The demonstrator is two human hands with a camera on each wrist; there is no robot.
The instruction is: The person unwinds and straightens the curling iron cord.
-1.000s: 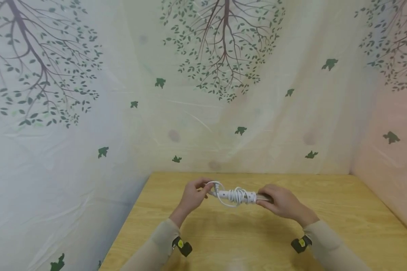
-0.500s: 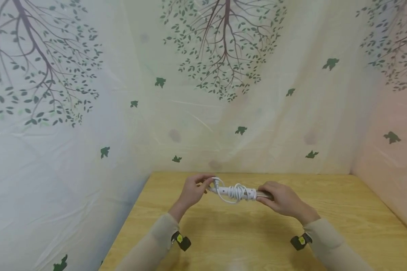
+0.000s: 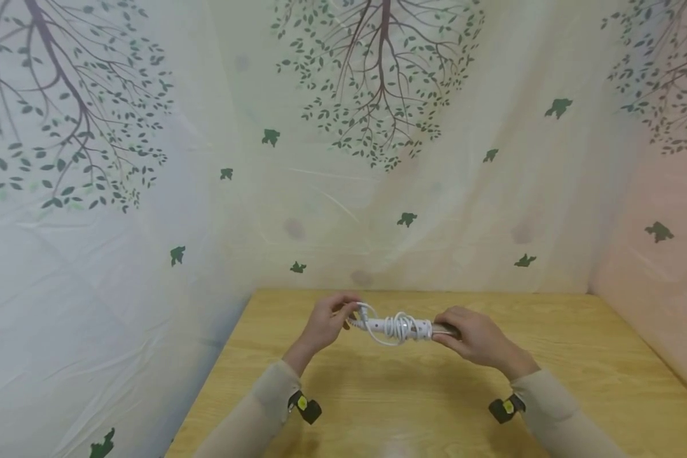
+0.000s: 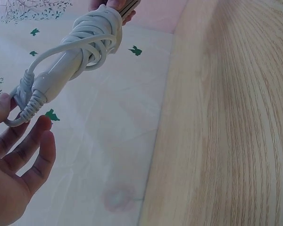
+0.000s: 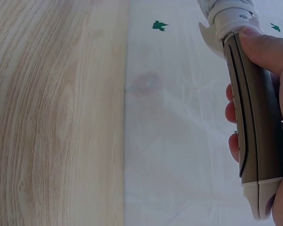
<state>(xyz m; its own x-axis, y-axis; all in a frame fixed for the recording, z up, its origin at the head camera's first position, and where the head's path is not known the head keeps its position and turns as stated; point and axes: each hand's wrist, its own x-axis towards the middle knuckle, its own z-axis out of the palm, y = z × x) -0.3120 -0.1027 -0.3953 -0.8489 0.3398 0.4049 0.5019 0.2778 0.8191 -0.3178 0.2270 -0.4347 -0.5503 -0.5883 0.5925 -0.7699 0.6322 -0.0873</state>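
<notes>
A hair straightener with a white handle is held level above the table in the head view. Its white cord is wound in several loops around the handle. My right hand grips the brown-gold plate end, thumb along one side and fingertips showing behind it. At the handle's tail, my left hand pinches the free end of the cord between thumb and index finger, beside the ribbed cord sleeve. The other left fingers are loosely bent below it in the left wrist view.
A light wood table lies under both hands. Pale sheets printed with trees and green birds hang behind it and at both sides. Each sleeve carries a small black wrist camera.
Both hands and the straightener have risen slightly since a second ago, with little movement in the last half second. The grips look the same.
</notes>
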